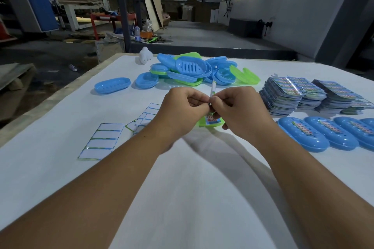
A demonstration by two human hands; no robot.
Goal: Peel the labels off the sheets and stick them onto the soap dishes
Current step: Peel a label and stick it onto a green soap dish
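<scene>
Hands meet above the table's middle. Left hand (182, 113) has fingers curled inward, thumb and forefinger pinching the lower end of a label sheet (213, 92). Right hand (240, 115) mirrors it, fingertips pinching the same sheet from the other side. The sheet stands nearly edge-on to the camera, a thin white strip rising between the two thumbs; its printed face cannot be read from this angle.

Directly beneath the hands, partly hidden by them, a green soap dish (210, 122) lies on the white table (202, 188), with a colourful label already on its upper face.

Left of the hands: spent backing sheets. One backing sheet (101, 141) lies flat, showing blank white rectangles with blue-green borders. Another spent sheet (146, 116) lies just beside the left wrist, partly covered by it.

Right of the hands: a row of labelled blue dishes (303, 134), side by side and touching, each with a label along its top. Behind that row, stacks of unused label sheets (291, 95), fanned and uneven.

Far side of the table: a loose pile of unlabelled dishes (192, 68), blue and green mixed, some overlapping. Two single blue dishes (112, 85) lie apart at the pile's left. A white object (144, 55) sits near the far edge; what it is cannot be told.
</scene>
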